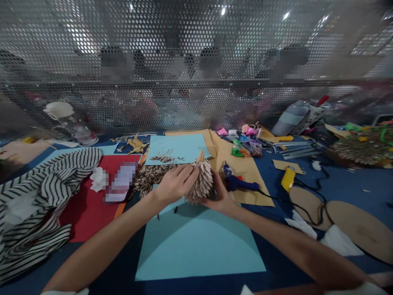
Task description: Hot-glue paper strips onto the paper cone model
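Note:
My left hand (175, 183) and my right hand (220, 193) hold a cone-shaped craft piece (199, 181) covered in overlapping seed-like scales, above a light blue paper sheet (196, 241). The left hand's fingers press together against the cone's left side. From the right, my other hand wraps round the cone's base, with its fingers mostly hidden. A pile of loose seeds (152, 175) lies just left of the left hand. A blue glue gun (236, 181) rests right beside my right hand on brown paper (245, 168).
A striped cloth (39, 196) and red paper (89, 205) lie at left. A second blue sheet (176, 147) sits behind. Cardboard cut-outs (353, 221), a yellow object (287, 178), a black cable (307, 209) and small packets (242, 147) fill the right. A perforated metal screen (196, 61) closes the back.

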### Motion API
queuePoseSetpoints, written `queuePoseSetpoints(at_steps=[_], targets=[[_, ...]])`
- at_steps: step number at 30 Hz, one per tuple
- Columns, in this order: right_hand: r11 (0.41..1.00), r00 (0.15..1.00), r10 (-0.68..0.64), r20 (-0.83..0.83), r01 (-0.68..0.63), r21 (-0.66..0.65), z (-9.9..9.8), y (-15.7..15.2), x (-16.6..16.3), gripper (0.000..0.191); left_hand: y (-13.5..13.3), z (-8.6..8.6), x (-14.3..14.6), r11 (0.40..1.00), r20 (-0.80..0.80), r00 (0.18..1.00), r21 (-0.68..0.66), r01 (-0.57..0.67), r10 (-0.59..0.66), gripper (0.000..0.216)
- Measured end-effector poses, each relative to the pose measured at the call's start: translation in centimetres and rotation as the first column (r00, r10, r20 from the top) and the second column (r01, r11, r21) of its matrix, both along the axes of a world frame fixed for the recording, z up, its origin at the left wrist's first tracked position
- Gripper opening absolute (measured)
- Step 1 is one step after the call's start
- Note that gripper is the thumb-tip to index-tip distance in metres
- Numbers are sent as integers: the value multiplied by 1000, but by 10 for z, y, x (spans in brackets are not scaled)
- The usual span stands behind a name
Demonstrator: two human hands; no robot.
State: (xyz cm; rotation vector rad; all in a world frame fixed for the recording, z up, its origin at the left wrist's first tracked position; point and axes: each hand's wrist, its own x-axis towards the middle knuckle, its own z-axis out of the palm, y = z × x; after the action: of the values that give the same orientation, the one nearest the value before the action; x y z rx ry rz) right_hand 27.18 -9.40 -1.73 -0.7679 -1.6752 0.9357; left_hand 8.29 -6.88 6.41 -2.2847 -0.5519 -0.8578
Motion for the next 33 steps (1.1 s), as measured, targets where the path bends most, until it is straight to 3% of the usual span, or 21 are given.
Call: queuePoseSetpoints(at_steps=[33], targets=[[1000, 998, -29, 54, 29, 7, -4, 1, 2, 88, 0, -1, 1, 998, 32, 999, -57, 15, -13, 19]])
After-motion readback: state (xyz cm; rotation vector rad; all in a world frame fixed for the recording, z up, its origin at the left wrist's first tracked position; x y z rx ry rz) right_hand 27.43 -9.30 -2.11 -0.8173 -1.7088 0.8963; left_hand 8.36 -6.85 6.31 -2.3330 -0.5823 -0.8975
